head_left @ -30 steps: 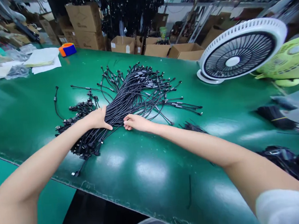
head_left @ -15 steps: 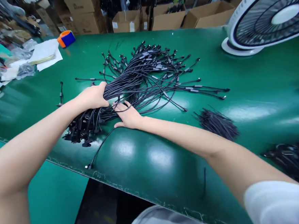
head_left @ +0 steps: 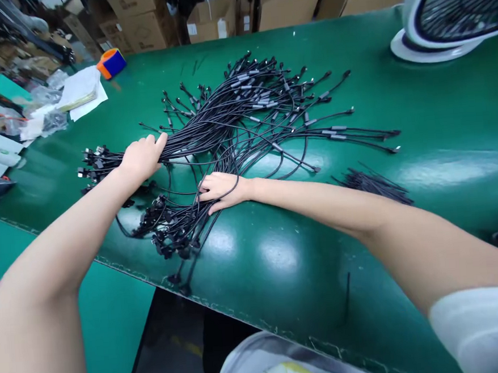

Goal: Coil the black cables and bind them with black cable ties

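A large heap of black cables with small connectors and grey sleeves spreads over the green table. My left hand is closed around one thick bundle, whose connector ends stick out to its left. Nearer to me, my right hand wraps round a second bundle of the same cables; its connector ends fan out toward the table's front edge. One loose cable loops over the back of the right hand. Between the hands several single cables cross from one bundle to the other.
A pile of thin black strips lies right of the cables, and a single strip nearer the front edge. At the back stand a white fan and an orange-blue roll. Papers and plastic bags lie at the left, cardboard boxes behind.
My left hand has drawn its bundle leftward, apart from the bundle under my right hand. The right hand has moved slightly right and nearer to me. The view has shifted a little.
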Demonstrator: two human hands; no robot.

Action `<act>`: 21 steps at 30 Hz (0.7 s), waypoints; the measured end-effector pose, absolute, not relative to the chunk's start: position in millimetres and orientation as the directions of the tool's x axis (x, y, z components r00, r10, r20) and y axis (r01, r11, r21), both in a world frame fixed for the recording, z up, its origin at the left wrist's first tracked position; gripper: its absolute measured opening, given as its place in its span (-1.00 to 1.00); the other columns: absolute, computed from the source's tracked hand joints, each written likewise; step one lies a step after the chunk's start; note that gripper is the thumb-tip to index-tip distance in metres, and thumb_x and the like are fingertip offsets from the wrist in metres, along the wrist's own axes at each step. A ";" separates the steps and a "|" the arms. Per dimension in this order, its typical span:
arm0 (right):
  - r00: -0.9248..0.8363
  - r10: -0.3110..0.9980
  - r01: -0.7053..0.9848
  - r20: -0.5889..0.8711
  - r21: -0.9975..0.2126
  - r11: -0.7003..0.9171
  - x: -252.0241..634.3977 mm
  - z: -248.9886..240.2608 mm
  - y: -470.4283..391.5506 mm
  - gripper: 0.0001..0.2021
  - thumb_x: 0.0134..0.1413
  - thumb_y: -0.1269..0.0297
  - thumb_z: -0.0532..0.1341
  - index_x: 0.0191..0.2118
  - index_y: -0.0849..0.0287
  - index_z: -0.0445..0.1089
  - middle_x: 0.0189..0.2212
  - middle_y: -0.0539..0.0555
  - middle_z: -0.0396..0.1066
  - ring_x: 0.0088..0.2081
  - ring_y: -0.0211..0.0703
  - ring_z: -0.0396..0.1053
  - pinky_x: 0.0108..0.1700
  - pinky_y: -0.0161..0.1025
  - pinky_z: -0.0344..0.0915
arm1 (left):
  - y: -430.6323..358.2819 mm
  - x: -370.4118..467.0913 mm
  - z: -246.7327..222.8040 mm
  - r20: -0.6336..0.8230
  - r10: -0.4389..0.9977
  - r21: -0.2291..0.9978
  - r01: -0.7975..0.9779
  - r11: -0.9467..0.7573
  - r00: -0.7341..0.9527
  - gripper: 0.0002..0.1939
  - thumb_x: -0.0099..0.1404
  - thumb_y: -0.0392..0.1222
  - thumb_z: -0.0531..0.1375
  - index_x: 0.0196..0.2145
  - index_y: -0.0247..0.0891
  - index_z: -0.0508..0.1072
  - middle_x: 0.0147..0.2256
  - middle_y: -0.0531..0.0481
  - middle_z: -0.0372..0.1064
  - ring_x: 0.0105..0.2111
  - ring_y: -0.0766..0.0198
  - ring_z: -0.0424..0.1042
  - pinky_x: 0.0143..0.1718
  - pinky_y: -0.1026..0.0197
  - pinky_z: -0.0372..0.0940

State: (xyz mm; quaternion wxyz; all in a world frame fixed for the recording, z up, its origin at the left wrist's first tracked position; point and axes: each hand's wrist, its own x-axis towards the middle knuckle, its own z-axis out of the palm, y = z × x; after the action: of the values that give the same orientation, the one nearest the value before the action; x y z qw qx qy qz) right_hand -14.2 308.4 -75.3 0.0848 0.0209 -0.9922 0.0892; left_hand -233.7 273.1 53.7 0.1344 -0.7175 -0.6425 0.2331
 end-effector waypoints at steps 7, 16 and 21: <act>-0.983 0.099 0.061 0.158 -0.226 0.972 -18.1 -71.5 302.0 -0.42 0.20 -0.12 0.10 0.16 0.21 0.31 0.06 0.26 0.31 0.03 0.04 0.27 0.01 -0.10 0.20 | 254.5 -246.7 20.2 -0.058 0.993 -0.170 0.979 -0.110 0.101 -0.24 0.28 -0.10 0.22 0.31 -0.34 -0.02 0.19 -0.39 0.14 0.18 -0.16 0.15 0.16 -0.06 0.09; -0.881 0.461 0.469 -0.110 -0.338 0.816 78.5 -16.2 286.7 -0.65 0.21 0.21 0.16 0.05 0.23 0.42 0.05 0.21 0.40 0.04 0.04 0.36 0.06 -0.08 0.28 | 77.2 -249.4 -10.1 -0.070 0.990 0.089 0.988 0.126 -0.120 -0.52 0.40 0.04 -0.02 0.09 -0.35 0.33 -0.15 -0.23 0.44 -0.10 -0.03 0.39 -0.03 -0.01 0.28; -0.905 0.329 0.420 -0.271 -0.433 0.798 100.5 20.8 198.0 -0.77 0.28 0.27 0.07 -0.17 0.20 0.46 -0.21 0.14 0.48 -0.20 -0.11 0.42 -0.16 -0.24 0.25 | 65.1 -263.7 -9.1 -0.132 0.990 0.252 0.965 0.074 -0.041 -0.57 0.32 0.06 0.02 -0.12 -0.33 0.47 -0.15 -0.23 0.44 -0.12 -0.01 0.42 -0.02 -0.02 0.30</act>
State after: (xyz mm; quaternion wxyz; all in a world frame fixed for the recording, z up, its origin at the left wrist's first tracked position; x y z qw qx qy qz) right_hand 100.5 198.0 20.8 -0.0912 -0.1984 -0.9436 0.2487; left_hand -263.7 65.1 -9.1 -0.1357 -0.6789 -0.7200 -0.0470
